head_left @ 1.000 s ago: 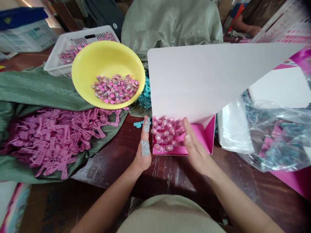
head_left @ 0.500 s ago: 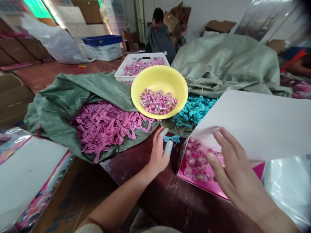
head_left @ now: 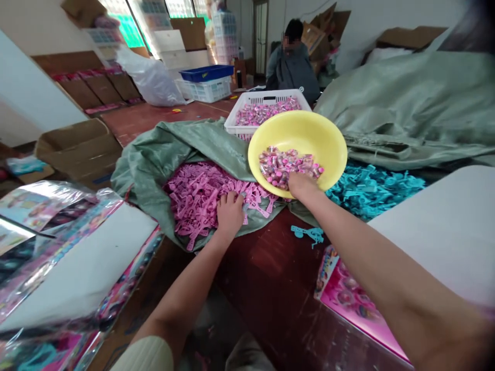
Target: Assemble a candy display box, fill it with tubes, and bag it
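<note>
My left hand [head_left: 231,214] rests on the near right part of a heap of pink plastic pieces [head_left: 195,190] shaped like small spinner or clip handles. Its fingers curl down, tips hidden; pale tape shows at its right side. My right hand [head_left: 303,184] reaches over the front rim of a yellow basin [head_left: 305,123], its fingers out of sight among small clear capsules with pink ends [head_left: 284,159]. A lone teal plastic piece [head_left: 307,234] lies on the dark red table below the right forearm. An open pink box [head_left: 359,304] with round clear-and-pink items sits under that forearm.
The green sack [head_left: 149,154] wraps the pink heap. Right of the basin lies a heap of teal pieces [head_left: 375,188]. A white crate [head_left: 266,95] of capsules stands behind the basin. Packaged boxes [head_left: 96,257] stand at left. Someone sits at the back [head_left: 292,67].
My left hand has moved from beside the teal piece to the pink heap. My right hand has left the pink box and reached into the yellow basin. The view has turned left.
</note>
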The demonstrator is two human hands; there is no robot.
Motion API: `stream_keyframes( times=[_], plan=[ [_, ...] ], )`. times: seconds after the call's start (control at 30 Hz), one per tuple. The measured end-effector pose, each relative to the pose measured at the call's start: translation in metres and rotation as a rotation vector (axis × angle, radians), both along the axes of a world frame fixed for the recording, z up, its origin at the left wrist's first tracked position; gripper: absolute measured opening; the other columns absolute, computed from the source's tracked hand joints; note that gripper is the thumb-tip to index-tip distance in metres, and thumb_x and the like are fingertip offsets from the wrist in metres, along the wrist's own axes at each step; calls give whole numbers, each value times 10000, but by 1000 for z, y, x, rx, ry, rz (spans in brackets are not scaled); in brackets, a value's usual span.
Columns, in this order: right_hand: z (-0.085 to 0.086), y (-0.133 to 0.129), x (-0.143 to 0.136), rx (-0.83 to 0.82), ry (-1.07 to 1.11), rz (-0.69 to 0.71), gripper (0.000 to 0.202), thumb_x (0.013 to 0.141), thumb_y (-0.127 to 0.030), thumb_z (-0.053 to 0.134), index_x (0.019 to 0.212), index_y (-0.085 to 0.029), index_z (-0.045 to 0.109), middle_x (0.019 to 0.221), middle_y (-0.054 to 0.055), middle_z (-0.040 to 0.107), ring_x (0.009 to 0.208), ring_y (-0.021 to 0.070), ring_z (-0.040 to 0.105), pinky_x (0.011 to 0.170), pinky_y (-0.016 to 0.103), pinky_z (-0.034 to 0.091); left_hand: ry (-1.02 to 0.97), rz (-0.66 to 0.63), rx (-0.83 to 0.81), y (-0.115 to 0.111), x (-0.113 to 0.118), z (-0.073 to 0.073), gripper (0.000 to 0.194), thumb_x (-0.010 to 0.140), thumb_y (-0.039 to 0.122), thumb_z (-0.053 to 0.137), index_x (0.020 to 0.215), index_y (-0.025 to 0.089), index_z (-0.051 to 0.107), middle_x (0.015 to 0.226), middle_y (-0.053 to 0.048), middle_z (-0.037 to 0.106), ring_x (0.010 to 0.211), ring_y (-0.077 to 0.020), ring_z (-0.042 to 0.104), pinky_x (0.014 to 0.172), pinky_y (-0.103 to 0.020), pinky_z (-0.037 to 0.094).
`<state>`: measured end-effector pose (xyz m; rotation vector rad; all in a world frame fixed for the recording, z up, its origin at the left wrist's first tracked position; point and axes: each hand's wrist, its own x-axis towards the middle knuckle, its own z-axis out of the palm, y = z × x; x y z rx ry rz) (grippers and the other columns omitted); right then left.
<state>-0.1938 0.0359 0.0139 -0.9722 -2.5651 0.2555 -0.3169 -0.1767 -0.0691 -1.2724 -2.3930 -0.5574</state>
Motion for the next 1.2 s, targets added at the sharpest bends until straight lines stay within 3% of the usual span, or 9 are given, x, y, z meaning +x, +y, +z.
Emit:
stream_keyframes(
  times=[0.13,0.27,0.37,0.5,0.6,0.77,0.87,1.07,1.2],
  plan=[
    [12,-24,15,53,-154,-11,304,953,-224,519,1158,-118,716,1150,247,682,1161,415,609,916,561,501,-15,-45,17,-6,-5,0,344,834,57,518,1117,197,655,1145,-109,669,1109,-315,560,953,-426,447],
    [24,-60,35,83,-192,128,395,1028,-356,445,1350,-231,635,1271,159,647,1142,338,631,957,472,490,-52,70,78,-1,3,-10,281,831,174,596,1107,123,593,1131,-176,634,1092,-353,559,963,-456,443],
    [24,-78,46,42,-210,245,374,1024,-325,469,1343,-236,643,1276,127,654,1118,299,652,967,422,487,-84,167,24,7,12,-19,372,804,221,638,1144,87,562,1128,-211,643,1100,-390,559,909,-462,456],
    [21,-89,61,-17,-147,333,345,979,-279,549,1309,-212,625,1275,103,687,1111,276,663,908,387,508,-92,132,16,3,16,-18,325,801,146,586,1119,80,575,1070,-207,678,1105,-393,576,942,-488,438],
    [22,-93,76,-40,-74,353,266,961,-322,583,1195,-215,650,1116,78,743,957,251,698,795,363,519,-177,6,141,-19,18,-9,344,752,67,560,1092,113,593,1070,-177,681,1083,-360,605,980,-490,437],
    [23,-95,94,-82,89,573,239,992,-352,582,1183,-237,669,1183,48,731,1043,219,686,892,342,514,-592,-560,294,-49,41,14,340,841,66,518,1135,181,644,1097,-107,674,1046,-244,631,954,-383,498],
    [23,-98,99,-60,95,651,243,1003,-335,579,1197,-230,679,1177,55,723,1072,215,674,930,347,508,-736,-764,332,-52,59,27,257,899,137,574,1116,181,705,1217,-117,660,1175,-252,602,1048,-387,466],
    [25,-108,113,-47,107,753,246,1017,-293,564,1222,-212,674,1121,64,713,992,177,677,867,294,524,-1015,-725,342,-49,71,31,202,949,274,619,1026,178,779,912,-57,724,906,-232,675,818,-322,530],
    [27,-112,120,-55,75,761,260,1019,-265,552,1255,-227,656,1128,67,701,1005,183,676,872,302,532,-1023,-740,353,-51,72,30,183,940,264,646,1010,185,796,871,-45,709,885,-217,667,814,-307,509]
  ],
)
